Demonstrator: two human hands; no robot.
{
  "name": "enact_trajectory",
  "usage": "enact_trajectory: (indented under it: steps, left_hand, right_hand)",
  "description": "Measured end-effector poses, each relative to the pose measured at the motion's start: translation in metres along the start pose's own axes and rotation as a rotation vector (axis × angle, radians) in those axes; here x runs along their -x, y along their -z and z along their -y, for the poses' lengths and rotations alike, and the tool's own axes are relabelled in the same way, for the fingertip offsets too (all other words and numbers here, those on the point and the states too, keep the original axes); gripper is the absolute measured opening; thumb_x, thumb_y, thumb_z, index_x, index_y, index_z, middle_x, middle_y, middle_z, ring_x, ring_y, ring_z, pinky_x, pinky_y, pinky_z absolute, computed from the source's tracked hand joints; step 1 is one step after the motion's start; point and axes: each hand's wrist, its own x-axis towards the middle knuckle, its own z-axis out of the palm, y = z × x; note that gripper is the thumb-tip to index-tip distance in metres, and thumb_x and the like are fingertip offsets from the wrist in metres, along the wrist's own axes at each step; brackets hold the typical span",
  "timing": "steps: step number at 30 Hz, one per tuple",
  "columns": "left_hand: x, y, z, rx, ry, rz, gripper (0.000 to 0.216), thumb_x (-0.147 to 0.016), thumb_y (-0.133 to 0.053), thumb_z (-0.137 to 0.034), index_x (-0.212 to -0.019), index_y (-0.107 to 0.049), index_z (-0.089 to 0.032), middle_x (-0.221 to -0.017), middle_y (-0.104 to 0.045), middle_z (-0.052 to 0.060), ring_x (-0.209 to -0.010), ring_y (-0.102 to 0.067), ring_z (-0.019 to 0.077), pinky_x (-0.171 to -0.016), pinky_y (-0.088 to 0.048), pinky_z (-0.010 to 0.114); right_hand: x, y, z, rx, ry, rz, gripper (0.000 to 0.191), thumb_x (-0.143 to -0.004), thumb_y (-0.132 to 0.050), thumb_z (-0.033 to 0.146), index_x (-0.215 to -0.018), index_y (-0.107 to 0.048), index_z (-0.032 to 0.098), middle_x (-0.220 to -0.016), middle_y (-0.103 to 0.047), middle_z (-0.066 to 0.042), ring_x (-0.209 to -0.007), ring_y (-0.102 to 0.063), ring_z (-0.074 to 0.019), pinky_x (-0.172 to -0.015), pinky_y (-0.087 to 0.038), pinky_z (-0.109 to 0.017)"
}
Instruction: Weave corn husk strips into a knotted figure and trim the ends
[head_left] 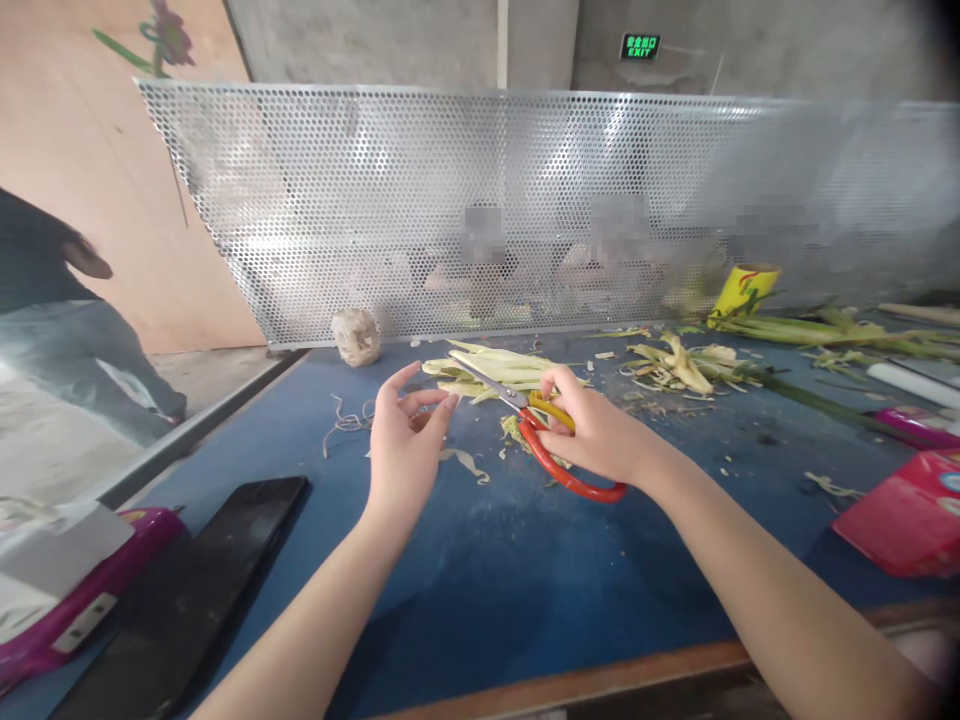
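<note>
My right hand (pixel 600 428) grips a pair of scissors (pixel 516 398) with one red and one yellow handle loop. Their blades point up and left, past the fingertips of my left hand (pixel 409 440). The left thumb presses toward the bent fingers, while the forefinger stands apart. Whatever may be pinched there is too small to make out. Behind the blades lies a bundle of pale green husk leaves (pixel 502 365). Beneath the scissors are small yellowish scraps (pixel 517 432), and a curled pale strip (pixel 466 462) lies near my left wrist.
Across the blue table (pixel 480 590) stands a perforated metal screen (pixel 420 200). A twine ball (pixel 356 337) sits back left, a black phone (pixel 195 590) front left. To the right are husk scraps (pixel 679 365), a yellow can (pixel 742 292) and a red box (pixel 907 510). A person (pixel 67 310) is at left.
</note>
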Motion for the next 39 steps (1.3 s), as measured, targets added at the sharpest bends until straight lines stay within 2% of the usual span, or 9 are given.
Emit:
enact_trajectory:
  steps: [6, 12, 18, 22, 25, 29, 32, 36, 39]
  left_hand:
    - [0.0, 0.001, -0.001, -0.052, 0.012, 0.006, 0.051, -0.07, -0.064, -0.034, -0.115, -0.044, -0.019, -0.08, -0.062, 0.002, -0.054, -0.051, 0.0081, -0.048, -0.042, 0.021]
    - [-0.001, -0.001, 0.004, -0.072, -0.009, 0.051, 0.045, -0.07, -0.064, -0.034, -0.109, -0.05, -0.017, -0.079, -0.064, 0.003, -0.068, -0.056, 0.0113, -0.062, -0.044, 0.023]
    - [-0.003, 0.002, 0.002, -0.045, -0.021, 0.027, 0.045, -0.068, -0.065, -0.034, -0.108, -0.052, -0.02, -0.078, -0.063, 0.002, -0.055, -0.051, 0.0084, -0.049, -0.04, 0.021]
    - [-0.005, 0.005, -0.001, 0.03, -0.053, -0.07, 0.045, -0.067, -0.067, -0.033, -0.107, -0.052, -0.02, -0.078, -0.062, 0.001, -0.056, -0.051, 0.007, -0.049, -0.04, 0.019]
    - [-0.007, 0.007, -0.002, 0.074, -0.07, -0.099, 0.044, -0.067, -0.067, -0.032, -0.107, -0.051, -0.021, -0.078, -0.061, -0.001, -0.051, -0.048, 0.0053, -0.046, -0.039, 0.018]
    - [-0.006, 0.005, -0.004, 0.071, -0.066, -0.097, 0.042, -0.067, -0.067, -0.03, -0.105, -0.051, -0.021, -0.078, -0.061, -0.001, -0.049, -0.049, 0.0052, -0.046, -0.041, 0.019]
    - [-0.002, -0.001, -0.007, 0.076, -0.05, -0.034, 0.041, -0.067, -0.067, -0.028, -0.103, -0.05, -0.019, -0.076, -0.06, -0.001, -0.048, -0.052, 0.0062, -0.043, -0.04, 0.019]
    - [0.008, -0.012, -0.008, 0.097, -0.004, 0.178, 0.042, -0.066, -0.067, -0.025, -0.103, -0.048, -0.019, -0.073, -0.06, -0.001, -0.046, -0.056, 0.0087, -0.038, -0.038, 0.019]
    - [0.014, -0.017, -0.006, 0.091, 0.039, 0.307, 0.043, -0.066, -0.067, -0.024, -0.104, -0.047, -0.019, -0.074, -0.061, -0.002, -0.044, -0.055, 0.0073, -0.038, -0.039, 0.018]
  right_hand:
    - [-0.004, -0.006, -0.006, 0.218, -0.07, -0.022, 0.028, -0.072, -0.047, 0.042, -0.086, -0.036, 0.02, -0.06, -0.05, 0.0, -0.048, -0.043, -0.0136, -0.047, -0.027, -0.025]
    - [-0.005, -0.017, -0.008, 0.332, -0.118, 0.093, 0.03, -0.07, -0.051, 0.042, -0.088, -0.041, 0.02, -0.062, -0.056, -0.002, -0.048, -0.048, -0.0154, -0.044, -0.026, -0.024]
    - [-0.004, -0.02, -0.012, 0.398, -0.104, 0.167, 0.025, -0.067, -0.056, 0.033, -0.084, -0.044, 0.02, -0.065, -0.057, -0.003, -0.052, -0.052, -0.0174, -0.042, -0.026, -0.025]
    - [-0.003, -0.017, -0.011, 0.36, -0.057, 0.156, 0.023, -0.068, -0.057, 0.035, -0.081, -0.048, 0.019, -0.071, -0.06, -0.004, -0.057, -0.054, -0.0176, -0.046, -0.029, -0.025]
    - [-0.004, -0.013, -0.011, 0.316, -0.029, 0.077, 0.018, -0.071, -0.054, 0.035, -0.081, -0.051, 0.02, -0.077, -0.062, -0.005, -0.061, -0.055, -0.0166, -0.048, -0.031, -0.025]
    - [-0.006, -0.008, -0.012, 0.269, -0.036, -0.018, 0.015, -0.079, -0.046, 0.033, -0.08, -0.055, 0.02, -0.067, -0.061, -0.002, -0.054, -0.052, -0.0137, -0.048, -0.031, -0.025]
    - [-0.007, -0.007, -0.009, 0.114, 0.047, -0.006, 0.021, -0.079, -0.049, 0.039, -0.083, -0.058, 0.02, -0.075, -0.063, -0.003, -0.062, -0.055, -0.0144, -0.054, -0.037, -0.026]
    - [-0.008, -0.013, 0.0, -0.27, 0.231, 0.085, 0.036, -0.077, -0.054, 0.045, -0.102, -0.054, 0.019, -0.102, -0.062, -0.006, -0.087, -0.057, -0.0152, -0.072, -0.044, -0.027]
    - [-0.007, -0.019, 0.005, -0.374, 0.262, 0.135, 0.024, -0.078, -0.055, 0.039, -0.091, -0.055, 0.019, -0.084, -0.065, -0.002, -0.078, -0.059, -0.0141, -0.071, -0.045, -0.027]
